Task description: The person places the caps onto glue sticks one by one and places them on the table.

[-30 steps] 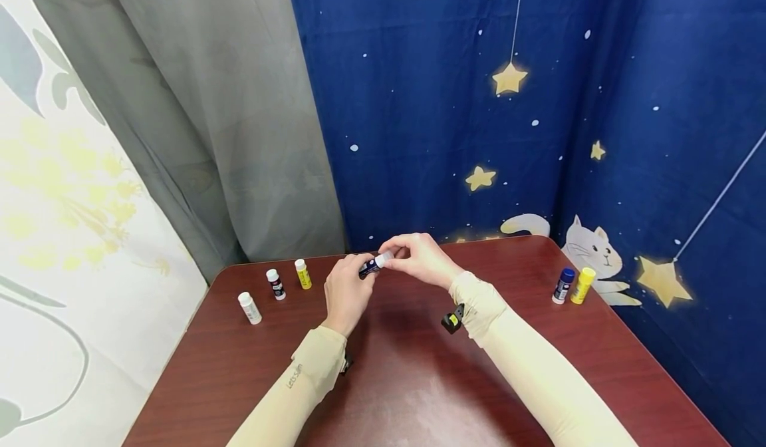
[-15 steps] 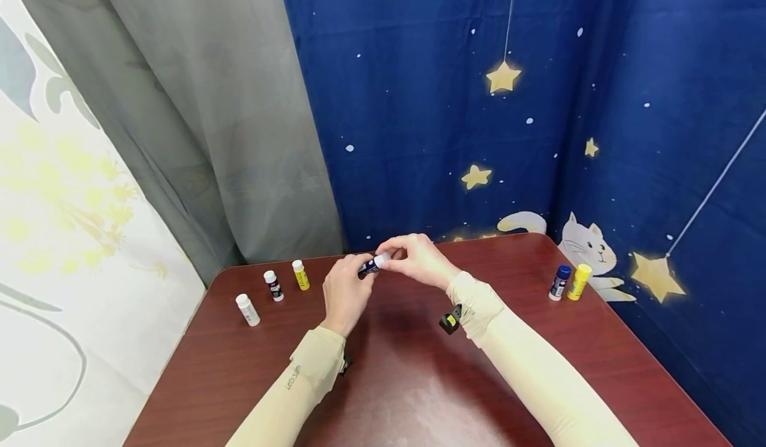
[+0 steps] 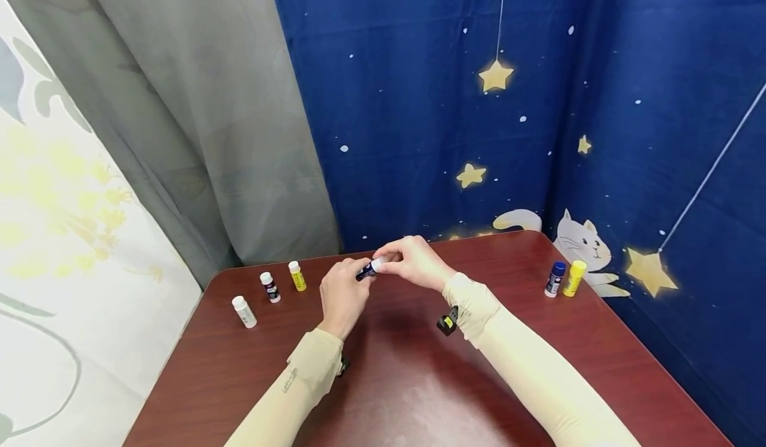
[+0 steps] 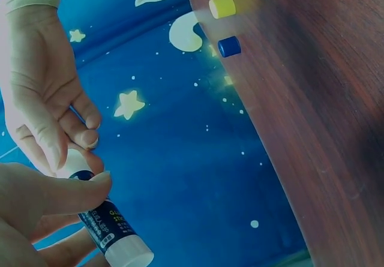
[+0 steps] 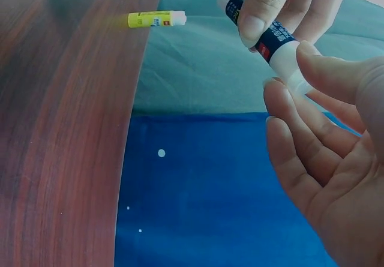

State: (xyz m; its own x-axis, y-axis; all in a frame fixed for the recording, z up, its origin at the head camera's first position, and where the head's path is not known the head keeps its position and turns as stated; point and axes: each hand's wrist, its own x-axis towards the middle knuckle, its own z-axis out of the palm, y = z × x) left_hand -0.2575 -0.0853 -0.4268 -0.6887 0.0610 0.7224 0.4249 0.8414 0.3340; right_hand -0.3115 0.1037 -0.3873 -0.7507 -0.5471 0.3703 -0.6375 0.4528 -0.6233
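Note:
Above the far part of the table, a navy glue stick (image 3: 367,271) with white ends is held tilted between both hands. My left hand (image 3: 345,295) grips its navy label, thumb lying across the barrel in the left wrist view. Thumb and fingertips of my right hand (image 3: 417,263) pinch the white end (image 5: 288,66); its other fingers are loosely bent. The opposite white end (image 4: 129,252) pokes out below the left hand in the left wrist view. The fingers partly cover the label.
On the table's left stand a white glue stick (image 3: 244,312), a navy one (image 3: 270,287) and a yellow one (image 3: 297,276). To the right, a blue-topped glue stick (image 3: 554,279) stands beside an all-yellow one (image 3: 574,279). Curtains (image 3: 419,101) hang behind the reddish-brown table (image 3: 395,380).
The head view has shifted slightly, so the scene slides a little left. Both hands keep hold of the glue stick; its white end looks slightly tilted differently, with no clear separation.

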